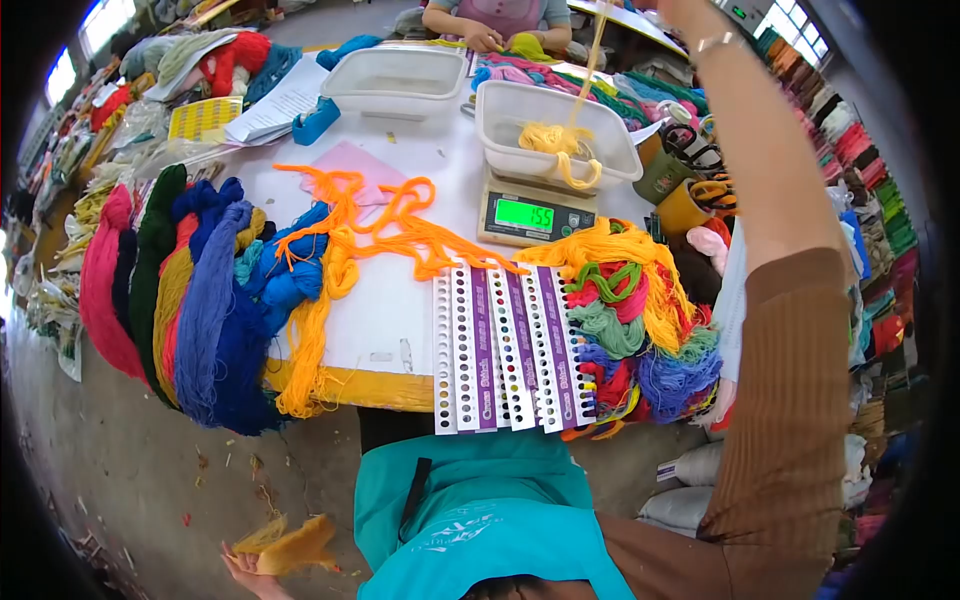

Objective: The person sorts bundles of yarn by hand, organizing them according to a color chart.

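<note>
My right hand [688, 12] is raised at the top edge of the view, with its fingers mostly cut off. A thin yellow yarn strand [590, 70] runs taut from it down to a small yellow yarn pile [556, 148]. The pile lies in a white tray [500, 110] on a digital scale [530, 215] that reads 155. My left hand [245, 572] hangs low beside my teal apron [470, 520], near the floor, closed on a bundle of yellow yarn [290, 545].
Punched thread cards [505, 350] carrying mixed yarn lie at the table's front edge. Loose orange yarn [370, 235] crosses the table, and coloured skeins [190, 300] hang off its left side. Cups with scissors [690, 175] stand right of the scale. Another person [490, 25] works across the table.
</note>
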The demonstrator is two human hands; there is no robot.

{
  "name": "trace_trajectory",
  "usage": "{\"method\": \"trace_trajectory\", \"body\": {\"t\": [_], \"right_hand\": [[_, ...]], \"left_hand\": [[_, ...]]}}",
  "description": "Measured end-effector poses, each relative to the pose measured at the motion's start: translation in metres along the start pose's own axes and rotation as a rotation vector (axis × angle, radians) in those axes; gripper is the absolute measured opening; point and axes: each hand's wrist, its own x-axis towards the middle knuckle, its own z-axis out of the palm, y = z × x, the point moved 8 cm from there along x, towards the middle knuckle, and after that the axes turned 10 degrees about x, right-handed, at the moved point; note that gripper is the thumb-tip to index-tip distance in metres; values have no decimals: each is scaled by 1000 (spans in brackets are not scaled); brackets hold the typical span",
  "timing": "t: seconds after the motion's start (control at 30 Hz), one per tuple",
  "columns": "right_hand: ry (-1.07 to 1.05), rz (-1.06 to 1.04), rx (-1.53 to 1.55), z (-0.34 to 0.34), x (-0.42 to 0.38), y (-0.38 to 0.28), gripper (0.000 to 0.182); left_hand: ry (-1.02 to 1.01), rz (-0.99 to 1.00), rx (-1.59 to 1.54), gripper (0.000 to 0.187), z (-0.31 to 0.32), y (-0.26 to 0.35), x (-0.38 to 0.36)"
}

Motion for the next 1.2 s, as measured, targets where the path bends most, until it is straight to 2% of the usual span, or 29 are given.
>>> {"method": "trace_trajectory", "body": {"t": [0.07,0.1,0.13,0.17,0.23,0.27,0.33,0.37,0.43,0.63,0.67,0.77,0.83,0.9,1.0,1.2], "right_hand": [[-146,-293,-437,54,-34,48,12],[-187,171,-328,79,-66,92,17],[-123,61,-432,91,-84,100,21],[-88,41,-529,97,-101,99,27],[105,83,-485,103,-129,99,24],[105,85,-483,110,-142,98,24],[110,29,-328,120,-169,89,23],[64,34,-323,125,-183,81,23],[-23,84,-282,134,-212,63,22],[231,0,-217,106,-264,45,17],[311,-33,-198,98,-270,42,16],[362,-53,-175,94,-280,42,15],[370,-58,-151,97,-284,45,14],[378,-65,-125,100,-286,48,13],[423,-167,-296,104,-290,41,15],[343,-268,-396,129,-292,32,35]], "left_hand": [[60,-14,23,23,13,-9,-6],[175,10,-4,22,12,-15,-6],[290,34,-31,21,12,-19,-10],[289,34,-29,21,27,-20,-16],[322,-39,-106,18,49,-25,-29],[322,-37,-105,18,40,-27,-25],[-191,-194,-157,22,61,-43,-13],[-194,-195,-155,22,70,-45,-17],[-437,-195,-177,26,111,-51,-32],[-628,-224,-179,31,179,-65,-52],[-634,-224,-176,31,187,-65,-55],[-536,-238,-157,38,200,-67,-58],[-657,-228,-152,43,219,-64,-65],[-691,-222,-159,44,229,-62,-71],[-727,-208,-163,45,242,-56,-84],[-790,-200,-168,48,262,-53,-108]]}}
